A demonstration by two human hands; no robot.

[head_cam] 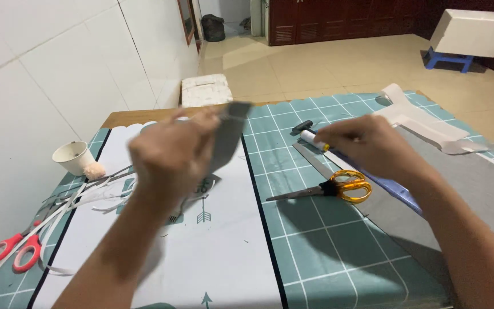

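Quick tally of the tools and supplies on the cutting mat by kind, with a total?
Scissors: 2, orange-handled and red-handled
Glue stick: 1, at the right hand
Ruler: 1
Paper cup: 1
Grey card piece: 1, in the left hand
Total: 6

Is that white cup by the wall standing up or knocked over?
Tipped. The white cup lies tilted on the table near the tiled wall, its open mouth turned up and toward the camera, beside a small fluffy ball.

We see grey card piece (pixel 228 136) held upright, blurred, above white sheet; white glue stick (pixel 314 140) lying on green mat.
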